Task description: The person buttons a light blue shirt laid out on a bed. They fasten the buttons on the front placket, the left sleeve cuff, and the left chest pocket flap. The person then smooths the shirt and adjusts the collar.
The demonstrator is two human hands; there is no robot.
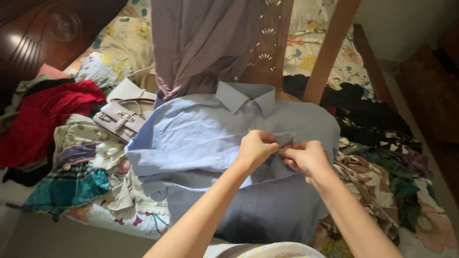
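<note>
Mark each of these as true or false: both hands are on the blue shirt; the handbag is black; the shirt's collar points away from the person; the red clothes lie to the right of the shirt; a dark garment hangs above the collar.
1. Both hands are on the blue shirt. True: the left hand and the right hand pinch its front together.
2. The handbag is black. False: it is pale lilac with a metal clasp.
3. The collar points away from the person. True.
4. The red clothes lie right of the shirt. False: they lie on the left.
5. A dark garment hangs above the collar. True: it is purplish.
</note>
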